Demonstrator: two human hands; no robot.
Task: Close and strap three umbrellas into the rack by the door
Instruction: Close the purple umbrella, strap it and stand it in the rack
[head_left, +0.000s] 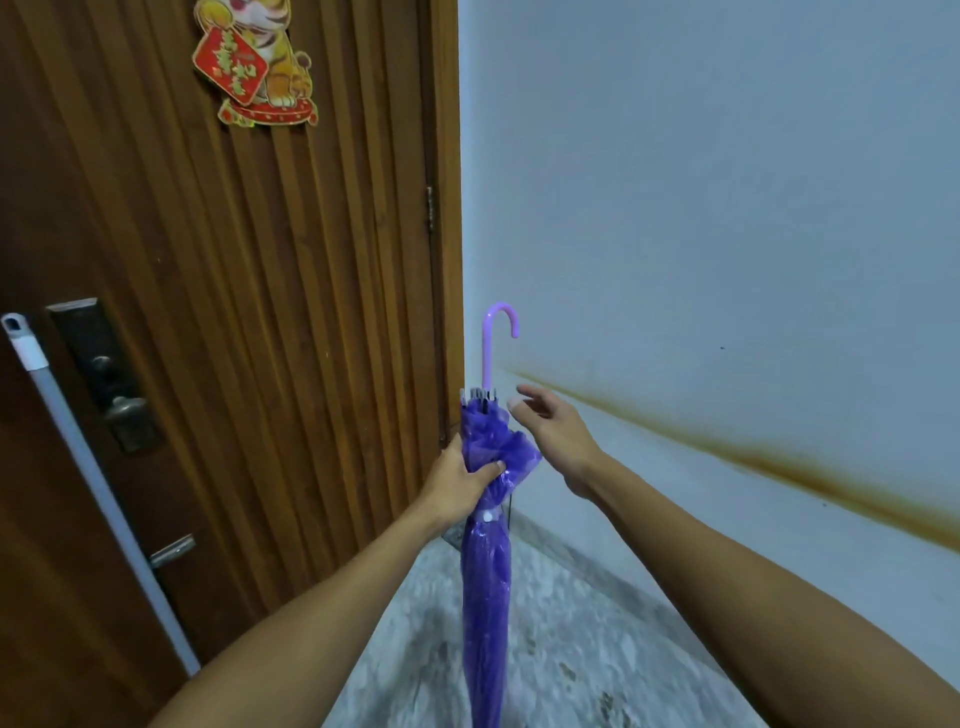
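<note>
- Purple umbrella (485, 597) closed, upright, hooked lilac handle (497, 332) topmost, standing just right of the wooden door (234, 312), at the corner where that door meets the pale wall (727, 208).
- Strap with a white snap (487, 515) wrapped round the folded canopy, below the bunched upper folds.
- Left hand (462, 486) gripping the canopy's upper folds, thumb pressed across the fabric, on the door side of the umbrella.
- Right hand (550, 431) loose, fingers relaxed and spread, holding nothing, just right of the umbrella's rib tips, away from the door.
- Tiger decoration (254, 62) stuck high on the door.
- Dark lock plate (106, 374) on the door's left part; grey pole (98, 493) leaning across it.
- Brown streak (753, 457) running along the wall, right of the door.
- Speckled floor (571, 649) below.
</note>
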